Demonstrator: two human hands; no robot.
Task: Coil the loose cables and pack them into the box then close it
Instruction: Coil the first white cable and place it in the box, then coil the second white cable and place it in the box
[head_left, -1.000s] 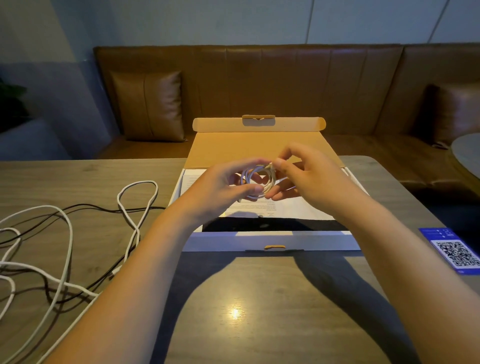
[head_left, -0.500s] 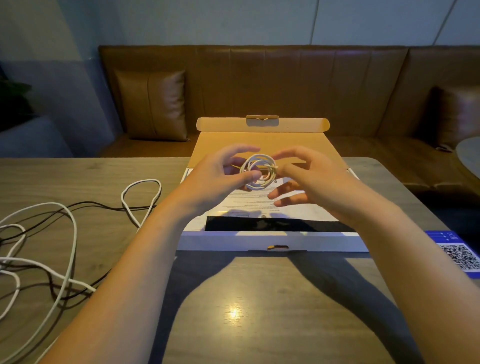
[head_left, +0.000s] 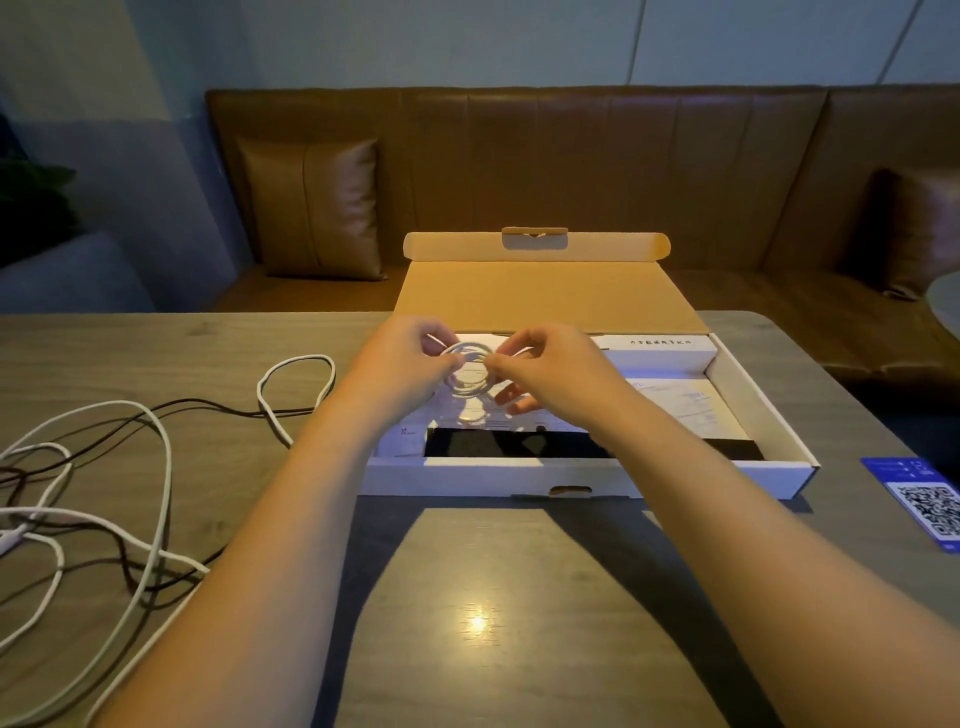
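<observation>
A small coil of white cable (head_left: 470, 375) hangs between both hands above the open flat cardboard box (head_left: 582, 480). My left hand (head_left: 402, 364) pinches the coil's left side and my right hand (head_left: 550, 371) pinches its right side. The box lid (head_left: 545, 301) stands open toward the sofa. Inside lie white paper sheets (head_left: 680, 400) and a black flat item (head_left: 514, 444). On the table's left, loose white cable (head_left: 156, 467) and thin dark cable (head_left: 208, 408) lie tangled together.
The wooden table (head_left: 467, 597) reaches to a brown leather sofa (head_left: 571, 171) with cushions. A blue card with a QR code (head_left: 922, 501) lies by the right table edge. A round table edge (head_left: 948, 306) shows at far right.
Both hands carried the small coil forward, away from me and lower over the box. The coil now faces me flat, and both hands pinch its sides. The loose cables stayed still.
</observation>
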